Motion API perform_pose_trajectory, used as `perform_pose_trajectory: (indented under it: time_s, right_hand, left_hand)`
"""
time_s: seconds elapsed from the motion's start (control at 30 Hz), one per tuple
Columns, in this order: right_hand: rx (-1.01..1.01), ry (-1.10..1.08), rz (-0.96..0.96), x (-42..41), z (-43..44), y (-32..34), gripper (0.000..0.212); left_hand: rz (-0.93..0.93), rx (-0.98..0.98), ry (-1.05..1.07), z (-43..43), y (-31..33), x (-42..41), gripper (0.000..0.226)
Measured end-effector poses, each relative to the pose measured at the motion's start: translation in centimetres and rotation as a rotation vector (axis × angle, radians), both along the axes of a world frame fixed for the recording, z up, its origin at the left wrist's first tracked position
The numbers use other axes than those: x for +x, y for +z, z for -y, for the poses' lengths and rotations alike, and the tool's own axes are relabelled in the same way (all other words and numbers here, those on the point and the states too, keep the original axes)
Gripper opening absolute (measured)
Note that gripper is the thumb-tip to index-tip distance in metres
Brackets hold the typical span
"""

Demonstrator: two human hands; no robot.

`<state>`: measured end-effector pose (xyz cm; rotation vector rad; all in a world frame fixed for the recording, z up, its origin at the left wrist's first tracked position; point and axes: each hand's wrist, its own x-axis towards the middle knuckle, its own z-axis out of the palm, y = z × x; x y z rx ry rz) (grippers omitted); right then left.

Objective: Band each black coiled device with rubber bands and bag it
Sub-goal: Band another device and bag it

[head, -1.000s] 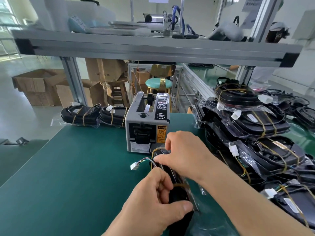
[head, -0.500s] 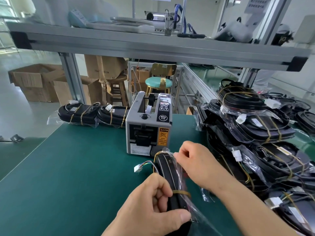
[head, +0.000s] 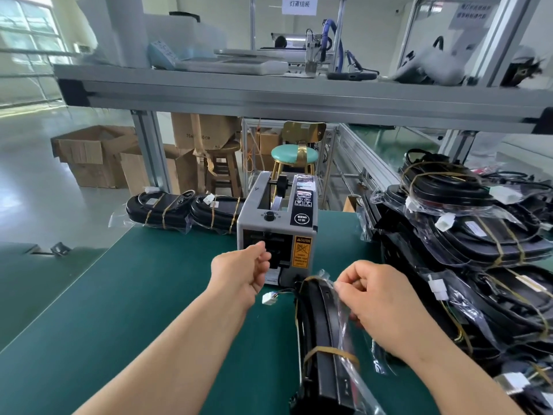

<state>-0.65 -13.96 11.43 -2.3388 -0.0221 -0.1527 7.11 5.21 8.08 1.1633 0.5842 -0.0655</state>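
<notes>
A black coiled device [head: 321, 327] stands on edge on the green mat, partly inside a clear bag [head: 342, 313]. Yellow rubber bands [head: 329, 352] wrap it, and its white connector [head: 269, 298] sticks out to the left. My right hand [head: 380, 301] pinches the bag's open edge against the top of the device. My left hand [head: 239, 271] is off the device, fingers curled at the front outlet of the grey tape dispenser [head: 278, 223]. Whether it holds tape is hidden.
A tall pile of bagged, banded devices [head: 478, 241] fills the right side of the table. Two more bagged devices [head: 185, 209] lie at the back left. A metal shelf beam [head: 299, 100] runs overhead. Green mat [head: 119, 310] spreads out on the left.
My left hand let go of the device and moved up to the tape dispenser's outlet. My right hand stayed on the bag's edge. The view tilted upward.
</notes>
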Motion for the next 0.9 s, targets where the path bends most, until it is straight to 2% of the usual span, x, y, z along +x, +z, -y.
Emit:
perform_pose_trajectory:
  time_s: [0.2,0.33,0.4,0.53,0.6,0.67,0.77,0.9]
  right_hand:
    - [0.116,-0.005,-0.002,-0.1,-0.7,-0.7,0.020]
    - [0.156,0.014,-0.009,0.1,-0.7,-0.9,0.020]
    - [0.179,0.018,-0.016,0.2,-0.6,-1.1,0.019]
    - [0.260,0.050,-0.042,0.3,-0.4,-1.3,0.018]
    - [0.291,0.058,-0.054,0.4,-0.4,-1.4,0.017]
    - [0.310,0.060,-0.065,0.4,-0.3,-1.4,0.015]
    - [0.345,0.053,-0.088,0.4,-0.2,-1.5,0.014]
    - [0.351,0.050,-0.093,0.4,-0.1,-1.6,0.014]
  left_hand:
    - [-0.008,-0.099,0.150,1.5,0.2,0.7,0.016]
    - [0.104,-0.124,0.186,1.3,0.0,-0.2,0.023]
    - [0.173,-0.158,0.038,0.4,0.0,-1.3,0.023]
    - [0.239,-0.212,-0.538,-1.1,1.0,-4.2,0.014]
    - [0.277,-0.140,-0.719,-1.0,1.8,-5.1,0.015]
    - [0.301,-0.003,-0.805,-0.3,2.4,-5.5,0.015]
    - [0.309,0.244,-0.839,0.7,2.9,-5.1,0.016]
    - [0.320,0.450,-0.884,1.1,3.4,-4.1,0.017]
